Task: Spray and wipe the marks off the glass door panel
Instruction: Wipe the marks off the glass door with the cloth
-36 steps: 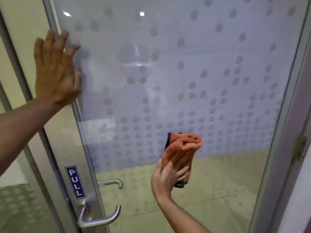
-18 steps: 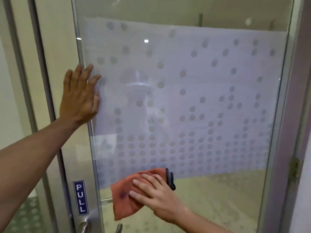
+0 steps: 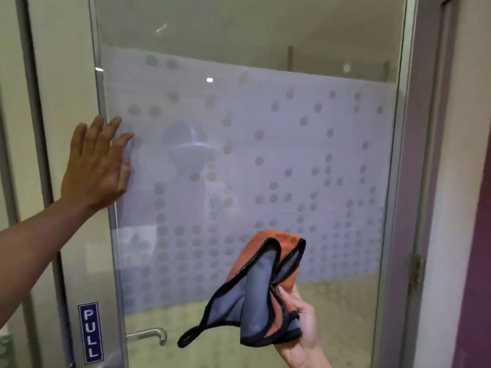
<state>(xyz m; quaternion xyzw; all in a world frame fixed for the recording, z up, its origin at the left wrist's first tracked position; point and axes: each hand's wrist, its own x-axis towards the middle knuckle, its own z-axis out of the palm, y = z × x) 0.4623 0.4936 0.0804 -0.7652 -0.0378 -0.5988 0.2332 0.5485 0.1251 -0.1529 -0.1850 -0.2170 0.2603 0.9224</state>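
At the frosted glass door panel (image 3: 265,160), I regather the microfibre cloth (image 3: 261,290).
Right hand (image 3: 300,322) pinches its loose folds; left hand (image 3: 97,166), open and empty, braces the edge. I'd flatten the cloth before pressing.

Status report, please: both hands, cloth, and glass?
Left hand flat on glass door panel. Right hand grips orange-and-grey cloth, bunched. No spray bottle visible, nothing blocking.

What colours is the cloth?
Orange one side, grey the other, black edging; cloth shows in the head view.
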